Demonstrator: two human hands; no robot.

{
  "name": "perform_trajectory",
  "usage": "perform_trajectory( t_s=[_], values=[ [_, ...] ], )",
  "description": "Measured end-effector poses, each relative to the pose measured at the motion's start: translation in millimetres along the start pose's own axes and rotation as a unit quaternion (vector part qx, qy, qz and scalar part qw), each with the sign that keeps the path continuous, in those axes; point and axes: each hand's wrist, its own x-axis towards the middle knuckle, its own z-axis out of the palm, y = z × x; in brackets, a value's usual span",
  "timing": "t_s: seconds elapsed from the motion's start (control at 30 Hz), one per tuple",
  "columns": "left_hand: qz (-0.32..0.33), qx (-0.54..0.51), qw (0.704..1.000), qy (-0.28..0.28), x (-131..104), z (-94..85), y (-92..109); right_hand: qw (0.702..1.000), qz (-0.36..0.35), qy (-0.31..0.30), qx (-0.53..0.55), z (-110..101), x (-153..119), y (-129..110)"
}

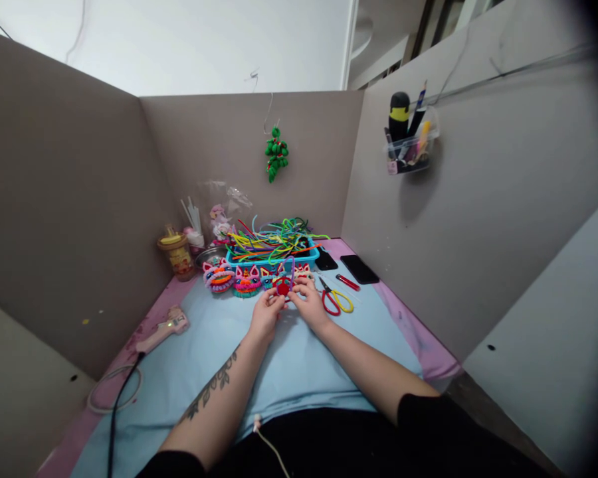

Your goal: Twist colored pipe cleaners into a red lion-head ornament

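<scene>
You find no writing you can read here. The label on the small yellow-lidded jar (178, 255) at your far left is too blurred, and the clear plastic wall holder (412, 149) of pens shows no legible print.

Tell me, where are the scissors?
The scissors lie on the blue mat, just right of the right hand, with a red tool behind them.
</scene>
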Motion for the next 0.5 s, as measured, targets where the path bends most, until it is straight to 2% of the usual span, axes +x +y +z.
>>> perform_trajectory(
  t_s=[0.23,0.5],
  values=[
    [0.026,0.006,0.999,0.043,4.9,-4.6,2.5,1.0,0.016,-0.004,0.01,0.1,0.5,1.6],
    [0.037,0.049,0.998,0.026,1.9,-4.2,5.1,1.0,0.012,-0.018,0.005,-2.2,2.5,5.1]
  ],
)
